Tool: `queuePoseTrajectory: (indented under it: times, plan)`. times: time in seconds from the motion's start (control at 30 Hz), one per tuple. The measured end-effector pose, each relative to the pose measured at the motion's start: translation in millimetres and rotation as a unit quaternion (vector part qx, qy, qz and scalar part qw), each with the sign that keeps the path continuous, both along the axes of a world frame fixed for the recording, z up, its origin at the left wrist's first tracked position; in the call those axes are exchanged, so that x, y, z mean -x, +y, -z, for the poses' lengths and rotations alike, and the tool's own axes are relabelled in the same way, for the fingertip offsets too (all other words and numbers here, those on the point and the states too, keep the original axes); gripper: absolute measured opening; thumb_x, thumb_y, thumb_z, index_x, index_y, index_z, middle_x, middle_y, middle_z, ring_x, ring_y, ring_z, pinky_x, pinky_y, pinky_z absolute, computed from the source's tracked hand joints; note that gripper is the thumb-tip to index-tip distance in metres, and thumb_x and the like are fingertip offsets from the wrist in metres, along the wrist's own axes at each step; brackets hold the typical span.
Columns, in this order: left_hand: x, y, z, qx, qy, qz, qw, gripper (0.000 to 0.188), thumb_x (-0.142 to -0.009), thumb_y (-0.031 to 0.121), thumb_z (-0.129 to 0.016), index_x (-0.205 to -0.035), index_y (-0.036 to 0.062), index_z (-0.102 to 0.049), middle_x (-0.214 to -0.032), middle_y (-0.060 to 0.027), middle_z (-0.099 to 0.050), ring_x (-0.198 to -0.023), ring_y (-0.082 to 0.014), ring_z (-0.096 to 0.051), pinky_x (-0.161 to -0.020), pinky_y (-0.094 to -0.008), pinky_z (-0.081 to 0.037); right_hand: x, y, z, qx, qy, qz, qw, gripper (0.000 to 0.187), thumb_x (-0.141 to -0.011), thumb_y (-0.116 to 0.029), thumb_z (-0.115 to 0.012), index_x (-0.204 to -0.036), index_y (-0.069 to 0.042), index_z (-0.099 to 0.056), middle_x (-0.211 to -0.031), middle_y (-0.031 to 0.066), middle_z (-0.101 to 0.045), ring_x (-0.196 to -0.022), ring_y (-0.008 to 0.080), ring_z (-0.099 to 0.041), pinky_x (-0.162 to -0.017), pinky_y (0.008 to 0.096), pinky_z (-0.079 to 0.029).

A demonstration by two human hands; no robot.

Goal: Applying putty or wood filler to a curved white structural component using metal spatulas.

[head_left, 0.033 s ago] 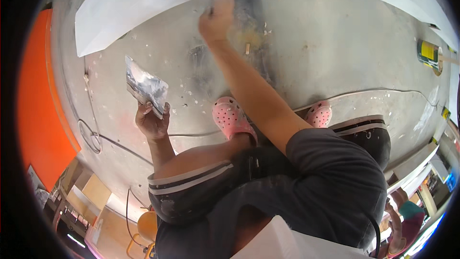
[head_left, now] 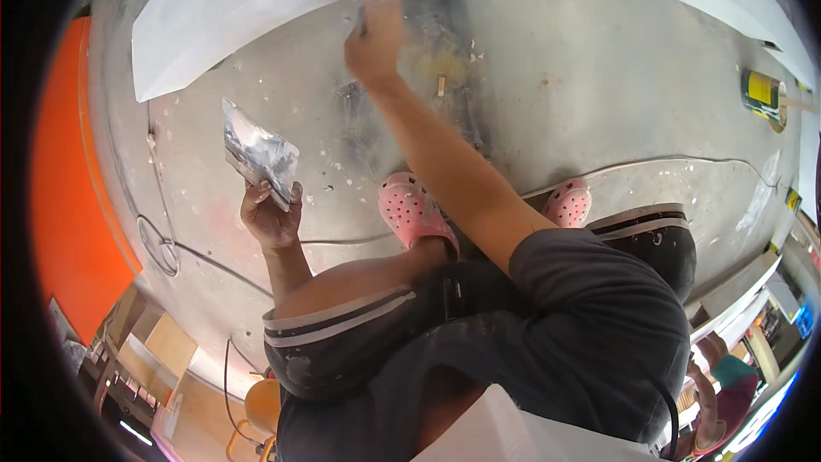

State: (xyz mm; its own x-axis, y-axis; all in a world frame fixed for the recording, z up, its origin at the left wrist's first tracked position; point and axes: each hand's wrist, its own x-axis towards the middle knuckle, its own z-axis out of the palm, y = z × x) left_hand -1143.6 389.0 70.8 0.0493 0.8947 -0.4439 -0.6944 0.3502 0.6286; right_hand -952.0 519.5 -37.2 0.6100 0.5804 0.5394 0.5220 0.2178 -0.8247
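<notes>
My left hand [head_left: 274,218] grips the lower corner of a flat, thin metal-looking plate [head_left: 261,150] smeared with white and grey paste, held above the floor near my left knee. My right arm reaches forward. Its hand [head_left: 375,44], blurred by motion, is closed at the lower edge of a long white panel [head_left: 248,13]. Something dark shows along the fingers, too smeared to name. Whether it touches the panel's face, I cannot tell.
Pink clogs [head_left: 415,205] are on my feet. A cable [head_left: 684,159] crosses the grey, paste-spotted floor [head_left: 547,60]. At right stands a green-and-yellow can [head_left: 761,94]; at left, an orange panel [head_left: 73,180]. Another person's arm [head_left: 708,402] shows at lower right.
My right hand has shifted slightly left and a little toward me along the white panel's edge. My left hand and the plate stay nearly in place.
</notes>
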Motion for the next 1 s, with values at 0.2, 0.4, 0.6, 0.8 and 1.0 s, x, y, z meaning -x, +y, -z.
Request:
queuePoseTrajectory:
  times: [0.2, 0.4, 0.6, 0.8, 1.0]
  plan:
    - [19.1, 7.0, 11.8, -0.011, -0.021, 0.000, 1.000, 0.045, -0.069, 0.002, -0.044, -0.114, 0.0019, -0.043, -0.102, -0.0115, -0.052, -0.087, -0.0228, -0.053, -0.058, -0.0334, -0.052, -35.0, -49.3, 3.1, 0.146, 0.230, -0.094, 0.957, 0.048, -0.075, 0.006, -0.041, -0.123, -0.002, -0.043, -0.109, 0.0144, -0.055, -0.101, 0.0206, -0.051, -0.089, 0.0337, -0.038]
    - [11.4, 15.8, 16.9, 0.012, -0.034, 0.035, 0.999, 0.051, -0.068, 0.002, -0.044, -0.118, 0.0045, -0.040, -0.107, -0.0098, -0.053, -0.098, -0.0226, -0.054, -0.059, -0.0357, -0.054, -172.1, -6.8, 7.4, -0.085, 0.182, 0.103, 0.974, 0.043, -0.080, 0.007, -0.038, -0.123, 0.005, -0.038, -0.114, 0.0171, -0.051, -0.102, 0.0229, -0.050, -0.089, 0.0280, -0.036]
    - [19.1, 7.7, 11.2, -0.029, -0.068, 0.013, 0.997, 0.055, -0.066, -0.002, -0.042, -0.121, 0.0042, -0.035, -0.106, -0.0134, -0.052, -0.088, -0.0268, -0.060, -0.062, -0.0394, -0.058, -136.0, 21.8, -7.0, -0.051, 0.134, 0.106, 0.984, 0.047, -0.078, 0.008, -0.042, -0.124, 0.005, -0.036, -0.123, 0.0218, -0.043, -0.115, 0.0283, -0.041, -0.096, 0.0318, -0.031]
    - [27.1, -5.1, 5.2, -0.008, -0.039, -0.011, 0.999, 0.054, -0.068, -0.002, -0.043, -0.121, 0.0043, -0.035, -0.106, -0.0136, -0.052, -0.088, -0.0264, -0.060, -0.062, -0.0389, -0.058, -33.1, 10.2, -21.3, -0.019, -0.085, 0.025, 0.996, 0.050, -0.073, 0.004, -0.048, -0.122, -0.001, -0.042, -0.122, 0.0248, -0.042, -0.116, 0.0332, -0.040, -0.096, 0.0349, -0.031]
    - [17.2, 8.9, 13.6, -0.050, 0.049, 0.016, 0.997, 0.046, -0.070, 0.004, -0.048, -0.116, 0.0085, -0.042, -0.100, -0.0056, -0.055, -0.090, -0.0191, -0.057, -0.065, -0.0363, -0.055, -15.2, -36.0, -12.2, 0.120, 0.206, -0.192, 0.952, 0.039, -0.077, -0.003, -0.051, -0.116, -0.009, -0.052, -0.087, 0.0084, -0.060, -0.081, 0.0169, -0.056, -0.072, 0.0255, -0.044]
